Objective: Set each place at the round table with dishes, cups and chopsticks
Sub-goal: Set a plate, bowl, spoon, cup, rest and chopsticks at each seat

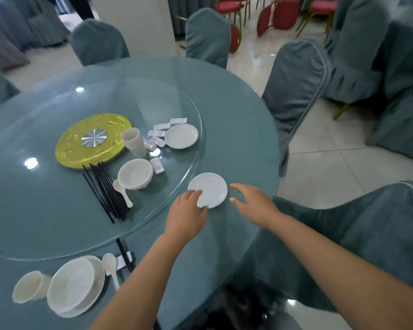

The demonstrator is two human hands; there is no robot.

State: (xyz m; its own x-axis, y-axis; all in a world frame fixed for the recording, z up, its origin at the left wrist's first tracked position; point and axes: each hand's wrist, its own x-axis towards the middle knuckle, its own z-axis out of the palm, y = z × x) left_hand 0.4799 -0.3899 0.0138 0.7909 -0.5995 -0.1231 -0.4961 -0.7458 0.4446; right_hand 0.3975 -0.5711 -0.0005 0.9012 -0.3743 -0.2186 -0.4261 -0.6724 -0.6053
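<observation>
Head view: left hand [185, 211] fingers [193, 194] touch plate [210, 189] edge.

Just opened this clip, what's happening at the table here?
A person is setting a round table. Their left hand touches a small white plate on the cloth beside the glass turntable; the right hand hovers open beside it. One place is already laid. Spare chopsticks, cups and bowls wait on the turntable.

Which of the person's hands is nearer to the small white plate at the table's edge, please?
Left. The left hand touches the small white plate at its near-left rim; the right hand is just off its right side, apart from it.
</observation>
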